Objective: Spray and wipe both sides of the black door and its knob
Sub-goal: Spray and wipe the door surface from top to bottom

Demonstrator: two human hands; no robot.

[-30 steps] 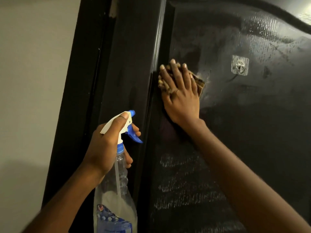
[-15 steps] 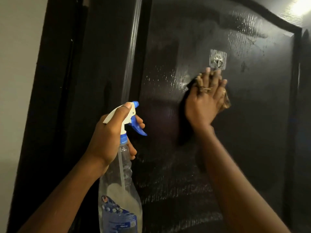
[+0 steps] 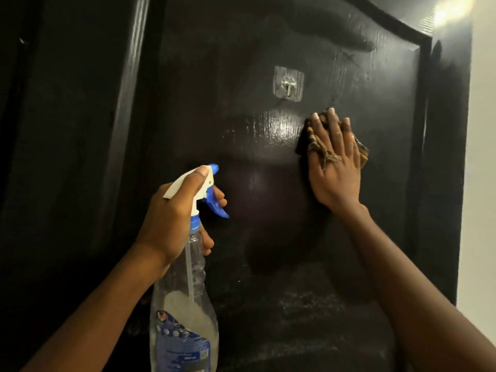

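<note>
The black door (image 3: 268,183) fills most of the view, standing upright with its long axis vertical. Its face is glossy with a fine wood-grain texture, and a raised moulding frames one recessed panel whose top edge curves in an arch. A wet sheen streaks the panel near its middle, and duller speckled patches show lower down. One clear adhesive hook (image 3: 288,83), a square transparent pad with a small metal hook, is stuck on the upper panel. The knob is not in view.

The right hand (image 3: 334,167) lies flat on the panel, right of and below the hook, fingers spread and pointing up, pressing one brownish, frayed cloth (image 3: 361,153) against the door; the cloth's edges peek out past the fingertips and at the hand's right side.

The left hand (image 3: 174,218) is wrapped around the neck of one spray bottle (image 3: 188,318), thumb lying along the white sprayer head, fingers curled behind the blue trigger. The bottle stands roughly upright, its blue nozzle pointing at the door. Its body is clear ribbed plastic, partly filled with liquid, with a blue label low down.

At the far right, a pale wall (image 3: 483,183) runs beside the door's edge.
</note>
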